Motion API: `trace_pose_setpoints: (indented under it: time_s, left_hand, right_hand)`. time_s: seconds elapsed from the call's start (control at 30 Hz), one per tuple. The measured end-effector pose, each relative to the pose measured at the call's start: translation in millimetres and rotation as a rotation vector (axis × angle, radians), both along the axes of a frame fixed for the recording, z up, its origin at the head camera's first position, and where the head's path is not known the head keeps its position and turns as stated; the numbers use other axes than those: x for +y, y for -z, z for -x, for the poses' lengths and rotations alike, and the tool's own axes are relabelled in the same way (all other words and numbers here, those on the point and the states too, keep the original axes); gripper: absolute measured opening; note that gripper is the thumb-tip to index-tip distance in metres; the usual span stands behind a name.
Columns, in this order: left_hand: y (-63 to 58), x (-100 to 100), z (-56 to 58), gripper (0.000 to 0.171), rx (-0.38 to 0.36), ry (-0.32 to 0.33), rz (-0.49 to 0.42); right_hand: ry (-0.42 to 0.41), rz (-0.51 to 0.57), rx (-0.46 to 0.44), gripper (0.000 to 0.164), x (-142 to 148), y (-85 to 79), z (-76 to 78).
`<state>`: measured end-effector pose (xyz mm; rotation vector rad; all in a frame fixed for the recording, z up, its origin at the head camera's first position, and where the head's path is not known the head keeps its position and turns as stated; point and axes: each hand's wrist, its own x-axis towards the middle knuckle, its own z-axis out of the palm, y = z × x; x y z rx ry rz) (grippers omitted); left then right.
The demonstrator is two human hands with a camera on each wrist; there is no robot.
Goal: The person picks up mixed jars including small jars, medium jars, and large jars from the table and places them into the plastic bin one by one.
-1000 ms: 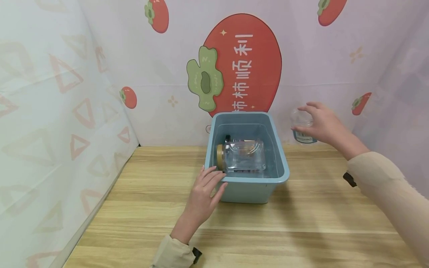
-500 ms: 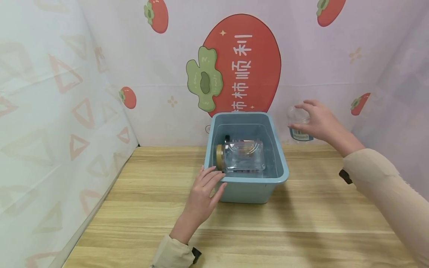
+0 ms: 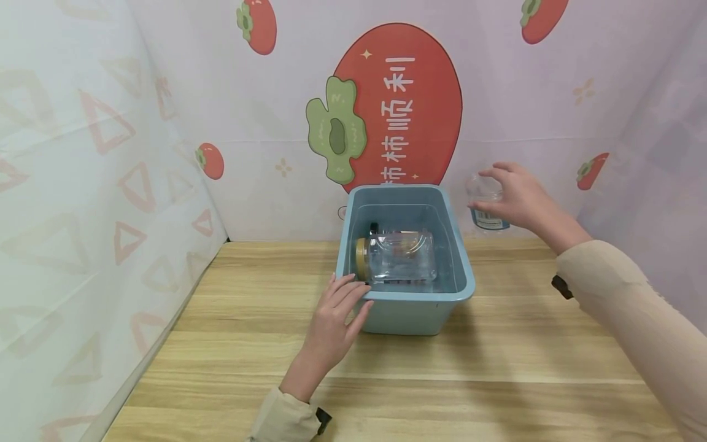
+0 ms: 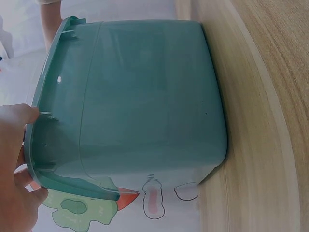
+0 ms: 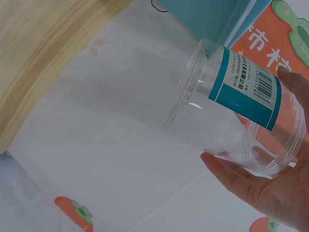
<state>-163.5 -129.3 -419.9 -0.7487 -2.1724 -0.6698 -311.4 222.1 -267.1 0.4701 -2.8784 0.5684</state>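
Observation:
At the front-left corner of a blue plastic bin (image 3: pixel 409 316), my left hand (image 3: pixel 331 316) grips the rim, thumb outside and fingers over the edge. The left wrist view shows that hand (image 4: pixel 17 164) along the rim and the bin's side wall (image 4: pixel 145 101). Inside the bin, a clear jar with a gold lid (image 3: pixel 400 256) lies on its side over partly hidden items. To the bin's right, my right hand (image 3: pixel 519 196) holds a clear plastic jar (image 3: pixel 486 212) in the air between thumb and fingers. Its blue and white label (image 5: pixel 248 87) carries a barcode.
The bin stands on a wood-grain table (image 3: pixel 265 344) near the back edge. Behind it hangs a white cloth (image 3: pixel 287 110) printed with red persimmons. Another patterned cloth (image 3: pixel 66 215) runs along the left side.
My right hand has moved a little left and slightly up with the clear jar, closer to the bin. The left hand and the bin have stayed in place.

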Motion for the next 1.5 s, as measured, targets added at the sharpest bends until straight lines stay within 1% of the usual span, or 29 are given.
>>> trace_pose_setpoints:
  time_s: [0.23, 0.57, 0.87, 1.07, 1.5]
  left_hand:
    - [-0.5, 0, 0.1, 0.027, -0.002, 0.001, -0.001]
    - [-1.0, 0, 0.1, 0.024, -0.001, 0.0, 0.003]
    - [-1.4, 0, -0.5, 0.025, -0.024, -0.001, -0.003]
    - [-1.2, 0, -0.2, 0.025, -0.025, 0.004, -0.007]
    - [-1.5, 0, -0.8, 0.025, -0.024, -0.004, 0.002]
  right_hand:
    - [0.004, 0.001, -0.008, 0.073, -5, 0.0, 0.6]
    - [-0.029, -0.009, 0.02, 0.071, -10, -4.1, 2.3]
    - [-0.043, -0.005, 0.025, 0.072, -15, -7.1, 3.6]
    - [-0.044, 0.003, 0.026, 0.072, -17, -8.6, 5.1]
    - [-0.052, -0.014, 0.035, 0.071, -22, -13.3, 5.3]
